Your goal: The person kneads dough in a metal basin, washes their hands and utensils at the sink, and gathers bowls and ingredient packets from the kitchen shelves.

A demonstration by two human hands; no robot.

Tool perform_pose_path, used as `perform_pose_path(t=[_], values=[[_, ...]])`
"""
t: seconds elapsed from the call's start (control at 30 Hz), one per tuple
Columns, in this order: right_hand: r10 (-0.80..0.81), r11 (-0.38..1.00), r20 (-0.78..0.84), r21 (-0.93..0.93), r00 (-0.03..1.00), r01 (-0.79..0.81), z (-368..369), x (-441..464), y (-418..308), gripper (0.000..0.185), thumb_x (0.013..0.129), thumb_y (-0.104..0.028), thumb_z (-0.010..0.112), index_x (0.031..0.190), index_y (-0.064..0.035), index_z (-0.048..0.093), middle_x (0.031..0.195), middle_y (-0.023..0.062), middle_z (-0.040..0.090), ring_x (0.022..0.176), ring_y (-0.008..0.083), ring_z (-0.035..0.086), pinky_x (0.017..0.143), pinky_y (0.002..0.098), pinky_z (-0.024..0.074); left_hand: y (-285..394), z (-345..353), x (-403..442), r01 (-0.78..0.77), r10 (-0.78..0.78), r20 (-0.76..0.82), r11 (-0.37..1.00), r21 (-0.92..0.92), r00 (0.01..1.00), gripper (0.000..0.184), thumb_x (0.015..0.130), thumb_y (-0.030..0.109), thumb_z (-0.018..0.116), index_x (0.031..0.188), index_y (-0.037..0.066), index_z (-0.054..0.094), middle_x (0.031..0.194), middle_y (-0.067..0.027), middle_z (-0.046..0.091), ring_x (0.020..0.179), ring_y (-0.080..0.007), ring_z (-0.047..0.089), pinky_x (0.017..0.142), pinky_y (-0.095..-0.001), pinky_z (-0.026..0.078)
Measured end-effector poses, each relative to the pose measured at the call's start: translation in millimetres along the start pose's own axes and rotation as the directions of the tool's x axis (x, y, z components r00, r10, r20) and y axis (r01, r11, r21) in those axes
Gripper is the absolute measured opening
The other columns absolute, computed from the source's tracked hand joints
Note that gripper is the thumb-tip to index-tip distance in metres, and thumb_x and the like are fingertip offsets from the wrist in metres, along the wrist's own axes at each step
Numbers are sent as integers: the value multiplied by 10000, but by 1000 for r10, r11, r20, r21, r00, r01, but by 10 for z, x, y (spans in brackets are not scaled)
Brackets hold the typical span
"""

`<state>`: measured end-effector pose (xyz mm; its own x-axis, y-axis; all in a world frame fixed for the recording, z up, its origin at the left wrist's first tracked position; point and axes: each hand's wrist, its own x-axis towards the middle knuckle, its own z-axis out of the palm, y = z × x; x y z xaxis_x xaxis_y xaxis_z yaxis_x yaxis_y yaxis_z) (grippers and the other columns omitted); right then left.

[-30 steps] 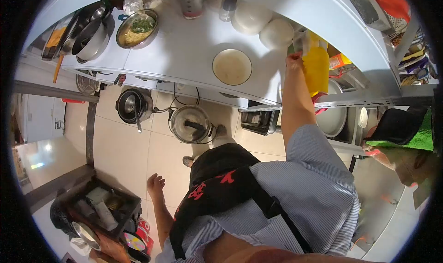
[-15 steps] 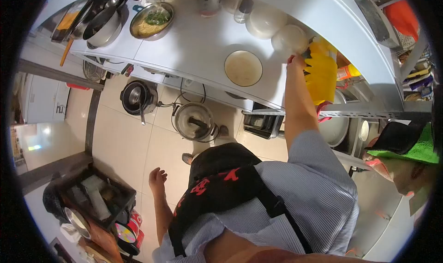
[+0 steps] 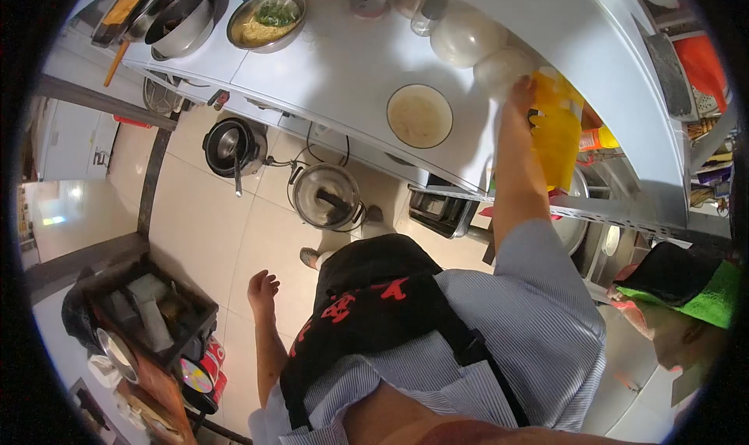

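Observation:
My right hand (image 3: 521, 95) reaches over the worktop to the gap between a pale round bowl (image 3: 499, 70) and a yellow plastic container (image 3: 555, 137). It is at the bowl's edge, its fingers bunched and partly hidden, so a grip cannot be made out. Left of that arm stands a white dark-rimmed bowl (image 3: 420, 117) with something pale inside. My left hand (image 3: 264, 287) hangs over the floor, holding nothing, with its fingers loosely apart. Behind the pale bowl sits a larger whitish round bowl (image 3: 466, 38), beside a small dark-lidded jar (image 3: 428, 14).
A metal bowl (image 3: 267, 22) of yellow food and chopped greens sits on the worktop (image 3: 343, 70), near a pot (image 3: 183, 30). On the floor are a black pot with a ladle (image 3: 234, 148) and a glass-lidded cooker (image 3: 326, 197). A crate (image 3: 148, 312) stands lower left.
My right hand has moved slightly farther along the worktop and over against the yellow container. The view has shifted a little. My left hand still hangs free.

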<state>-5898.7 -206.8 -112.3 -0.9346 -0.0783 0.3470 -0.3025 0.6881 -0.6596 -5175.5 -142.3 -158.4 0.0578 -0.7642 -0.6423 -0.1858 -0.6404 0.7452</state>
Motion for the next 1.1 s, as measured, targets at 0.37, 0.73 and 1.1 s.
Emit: perform_pose_path(t=[0.37, 0.73, 1.1], values=[[447, 65, 709, 582, 545, -811, 256, 65, 226, 435, 845, -377, 520, 1166, -96, 436, 1120, 144, 448, 924, 293, 501, 702, 385, 496, 53, 152, 57, -8, 8, -15, 999, 33, 1000, 247, 871, 134, 490, 1083, 10, 520, 894, -104, 617, 739, -157, 603, 642, -263, 476], [333, 290, 532, 727, 778, -622, -254, -672, -191, 177, 861, -114, 502, 1032, -72, 522, 819, 44, 581, 710, 160, 548, 625, 256, 445, -154, -153, 61, -103, 115, -149, 991, 84, 982, 228, 834, 127, 523, 1015, -11, 545, 891, -96, 597, 750, -169, 601, 661, -261, 481], [-242, 443, 737, 662, 631, -604, -995, -2858, -1821, 194, 901, -111, 472, 1063, -37, 550, 923, 89, 617, 700, 110, 517, 605, 216, 427, -313, -1555, 24, -56, 90, -226, 987, 154, 970, 355, 874, 255, 439, 827, -52, 611, 798, -114, 628, 760, -169, 543, 710, -298, 425]])
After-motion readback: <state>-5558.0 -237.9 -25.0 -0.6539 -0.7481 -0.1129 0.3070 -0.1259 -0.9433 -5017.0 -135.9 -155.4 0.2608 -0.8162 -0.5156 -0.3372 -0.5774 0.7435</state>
